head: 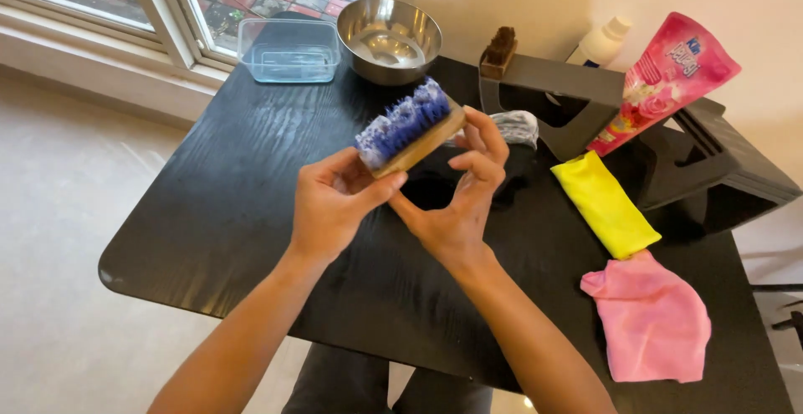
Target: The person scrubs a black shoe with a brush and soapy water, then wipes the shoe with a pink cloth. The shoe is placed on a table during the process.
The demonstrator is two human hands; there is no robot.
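Both hands are holding 1 scrub brush (407, 132) above the black table (209, 205), in front of the steel bowl (389, 36). The left hand (330, 205) is pinching its wooden back; the right hand (460, 201) is curling around the far end. It looks light and rigid, with springy bristles; the wooden block is the firmest place to grip.

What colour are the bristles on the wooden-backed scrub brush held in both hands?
Blue-purple bristles with whitish tips, seen in the head view.

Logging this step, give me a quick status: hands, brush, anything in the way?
Left hand and right hand both grip the brush, bristles up, above the black table. Nothing in the way; yellow cloth lies off right.
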